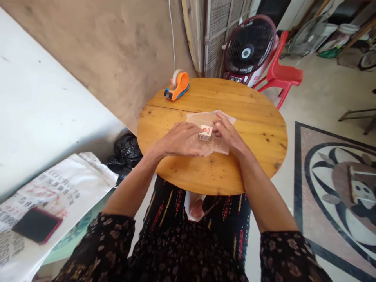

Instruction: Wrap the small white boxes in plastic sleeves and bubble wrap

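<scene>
A small white box with red print [206, 130] stands on a sheet of clear bubble wrap [219, 146], which lies on the round wooden table [188, 174]. From the left, my left hand [182, 139] reaches over the wrap with fingers stretched out and thumb apart. Its fingertips are at the box's left edge; whether they press on it I cannot tell. On the other side, my right hand [228, 134] rests over the wrap's right part, fingers apart and partly bent, the tips close beside the box.
An orange tape dispenser [178, 87] sits at the table's back left. Behind the table are a fan [246, 51] and a red chair [283, 72]. To the left lie a black plastic bag [127, 150] and a phone [37, 225] on a white printed sack [73, 178].
</scene>
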Action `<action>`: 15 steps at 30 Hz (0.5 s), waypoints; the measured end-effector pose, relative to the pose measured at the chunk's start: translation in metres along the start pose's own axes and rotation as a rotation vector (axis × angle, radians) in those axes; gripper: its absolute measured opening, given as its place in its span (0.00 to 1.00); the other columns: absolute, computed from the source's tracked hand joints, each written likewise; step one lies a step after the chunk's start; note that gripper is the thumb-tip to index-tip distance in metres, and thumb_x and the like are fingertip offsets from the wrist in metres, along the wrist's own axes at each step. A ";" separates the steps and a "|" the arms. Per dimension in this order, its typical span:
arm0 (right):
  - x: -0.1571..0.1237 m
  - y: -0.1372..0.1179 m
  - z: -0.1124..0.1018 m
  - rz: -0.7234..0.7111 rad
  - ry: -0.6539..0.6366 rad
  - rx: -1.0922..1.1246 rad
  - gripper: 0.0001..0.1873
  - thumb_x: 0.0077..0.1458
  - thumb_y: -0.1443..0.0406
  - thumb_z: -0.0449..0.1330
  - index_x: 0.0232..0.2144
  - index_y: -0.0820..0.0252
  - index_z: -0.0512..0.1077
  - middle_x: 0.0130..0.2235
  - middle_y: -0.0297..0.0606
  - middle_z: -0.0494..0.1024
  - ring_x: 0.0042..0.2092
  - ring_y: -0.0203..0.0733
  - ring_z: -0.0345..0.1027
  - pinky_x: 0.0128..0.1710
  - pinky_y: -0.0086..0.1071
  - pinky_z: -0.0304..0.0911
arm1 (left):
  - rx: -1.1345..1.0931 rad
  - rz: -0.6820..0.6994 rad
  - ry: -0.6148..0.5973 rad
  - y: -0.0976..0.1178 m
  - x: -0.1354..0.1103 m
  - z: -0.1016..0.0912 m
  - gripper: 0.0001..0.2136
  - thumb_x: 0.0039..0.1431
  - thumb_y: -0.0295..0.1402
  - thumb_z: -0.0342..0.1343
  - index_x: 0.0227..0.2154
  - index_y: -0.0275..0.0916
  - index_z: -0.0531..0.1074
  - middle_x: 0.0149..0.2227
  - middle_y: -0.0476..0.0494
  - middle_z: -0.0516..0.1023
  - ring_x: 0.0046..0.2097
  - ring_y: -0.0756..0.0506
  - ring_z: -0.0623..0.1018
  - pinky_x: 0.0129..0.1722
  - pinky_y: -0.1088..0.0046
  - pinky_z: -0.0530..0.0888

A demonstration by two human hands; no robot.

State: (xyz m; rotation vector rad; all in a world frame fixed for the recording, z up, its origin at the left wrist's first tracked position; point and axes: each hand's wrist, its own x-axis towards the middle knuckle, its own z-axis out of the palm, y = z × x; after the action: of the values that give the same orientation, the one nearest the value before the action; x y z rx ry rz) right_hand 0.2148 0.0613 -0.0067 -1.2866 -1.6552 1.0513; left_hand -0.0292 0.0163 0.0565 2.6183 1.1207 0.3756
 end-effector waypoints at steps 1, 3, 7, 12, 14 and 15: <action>0.000 0.001 0.000 -0.009 -0.008 0.005 0.35 0.62 0.48 0.53 0.69 0.48 0.56 0.58 0.42 0.73 0.47 0.46 0.75 0.51 0.47 0.71 | 0.045 0.004 0.007 0.003 -0.008 0.003 0.38 0.50 0.55 0.65 0.61 0.40 0.68 0.63 0.33 0.70 0.64 0.31 0.69 0.64 0.52 0.62; 0.001 0.001 0.000 -0.030 -0.023 0.006 0.36 0.62 0.48 0.53 0.69 0.48 0.56 0.56 0.40 0.74 0.46 0.46 0.75 0.50 0.47 0.71 | 0.123 0.012 0.021 0.007 -0.020 0.013 0.39 0.47 0.53 0.67 0.60 0.39 0.68 0.66 0.29 0.64 0.66 0.29 0.65 0.65 0.49 0.60; 0.001 0.003 -0.001 -0.042 -0.017 -0.003 0.36 0.63 0.47 0.53 0.69 0.48 0.56 0.56 0.40 0.75 0.46 0.47 0.75 0.50 0.46 0.71 | 0.200 0.014 0.089 0.012 -0.025 0.034 0.28 0.53 0.40 0.65 0.57 0.41 0.71 0.67 0.30 0.63 0.67 0.31 0.64 0.66 0.48 0.59; 0.002 0.007 -0.003 -0.028 -0.031 -0.021 0.36 0.63 0.45 0.51 0.69 0.48 0.57 0.59 0.42 0.73 0.47 0.47 0.75 0.49 0.46 0.72 | 0.142 0.000 0.228 0.006 -0.008 0.041 0.06 0.61 0.29 0.55 0.36 0.40 0.78 0.62 0.36 0.71 0.62 0.36 0.70 0.63 0.52 0.65; 0.002 0.008 -0.004 -0.023 -0.042 -0.005 0.36 0.62 0.44 0.51 0.68 0.47 0.58 0.59 0.42 0.72 0.47 0.47 0.76 0.49 0.46 0.72 | 0.047 -0.016 0.265 -0.001 0.003 0.038 0.06 0.60 0.31 0.56 0.34 0.40 0.78 0.59 0.38 0.75 0.59 0.38 0.74 0.60 0.55 0.68; 0.002 0.007 -0.004 -0.022 -0.044 0.008 0.36 0.62 0.43 0.51 0.68 0.47 0.59 0.60 0.42 0.72 0.48 0.48 0.76 0.50 0.47 0.72 | -0.012 -0.032 0.264 -0.004 0.009 0.036 0.06 0.60 0.31 0.56 0.34 0.39 0.78 0.57 0.38 0.76 0.57 0.39 0.75 0.59 0.58 0.70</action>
State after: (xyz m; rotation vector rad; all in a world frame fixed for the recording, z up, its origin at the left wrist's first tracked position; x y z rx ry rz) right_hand 0.2207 0.0654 -0.0118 -1.2457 -1.6924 1.0788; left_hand -0.0135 0.0209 0.0231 2.5914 1.2331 0.7363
